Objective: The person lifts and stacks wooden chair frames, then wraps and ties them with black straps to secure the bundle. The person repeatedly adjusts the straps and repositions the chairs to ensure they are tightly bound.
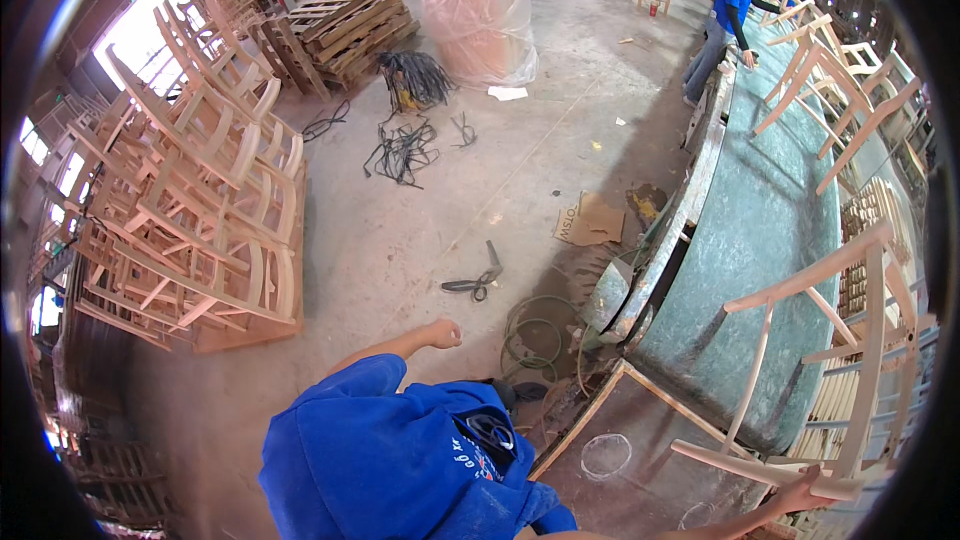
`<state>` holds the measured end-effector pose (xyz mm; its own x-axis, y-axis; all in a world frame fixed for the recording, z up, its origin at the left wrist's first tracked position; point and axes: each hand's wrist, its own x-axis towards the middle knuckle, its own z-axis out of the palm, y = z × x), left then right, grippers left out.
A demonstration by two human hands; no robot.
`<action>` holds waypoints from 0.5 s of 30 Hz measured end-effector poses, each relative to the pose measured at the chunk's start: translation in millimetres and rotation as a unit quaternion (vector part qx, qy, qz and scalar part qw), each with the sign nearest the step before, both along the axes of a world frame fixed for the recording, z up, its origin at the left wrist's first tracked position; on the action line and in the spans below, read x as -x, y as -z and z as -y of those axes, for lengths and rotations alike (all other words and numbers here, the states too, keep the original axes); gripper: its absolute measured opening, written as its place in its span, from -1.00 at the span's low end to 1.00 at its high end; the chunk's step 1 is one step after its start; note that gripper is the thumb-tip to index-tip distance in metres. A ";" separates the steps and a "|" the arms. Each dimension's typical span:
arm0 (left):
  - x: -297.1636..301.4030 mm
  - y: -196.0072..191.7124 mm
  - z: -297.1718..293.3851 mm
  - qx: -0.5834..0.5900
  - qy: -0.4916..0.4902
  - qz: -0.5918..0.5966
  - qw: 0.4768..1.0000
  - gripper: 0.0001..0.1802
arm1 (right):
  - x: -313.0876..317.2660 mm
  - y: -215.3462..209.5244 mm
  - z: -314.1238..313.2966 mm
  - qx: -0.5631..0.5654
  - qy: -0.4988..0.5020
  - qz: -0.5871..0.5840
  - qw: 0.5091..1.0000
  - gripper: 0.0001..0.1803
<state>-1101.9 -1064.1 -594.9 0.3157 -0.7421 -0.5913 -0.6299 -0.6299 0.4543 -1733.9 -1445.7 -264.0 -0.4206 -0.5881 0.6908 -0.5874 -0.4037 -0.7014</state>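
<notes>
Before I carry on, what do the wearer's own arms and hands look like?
Both the left hand and right hand are bare, with no gloves visible. The forearms are uncovered too. The blue shirt has a short, loose left sleeve and light printed lettering; the right sleeve's end is hard to make out.
</notes>
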 end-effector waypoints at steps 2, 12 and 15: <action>6.5 6.9 -11.8 -0.003 -0.016 -0.012 1.000 -0.65 | -14.1 -9.4 -7.2 -0.022 0.016 0.003 1.000 -0.13; -4.0 34.7 -41.8 0.013 0.012 -0.025 1.000 -0.66 | 16.5 13.4 4.4 0.001 0.013 0.013 1.000 -0.11; -3.1 36.3 -56.4 0.034 -0.006 -0.037 0.999 -0.65 | 2.6 12.3 5.0 0.001 0.015 0.043 0.999 -0.11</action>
<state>-1098.8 -1007.7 -631.1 0.2817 -0.7778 -0.5619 -0.5862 -0.6031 0.5409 -1736.5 -1450.7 -276.3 -0.4958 -0.5732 0.6524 -0.5369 -0.3881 -0.7490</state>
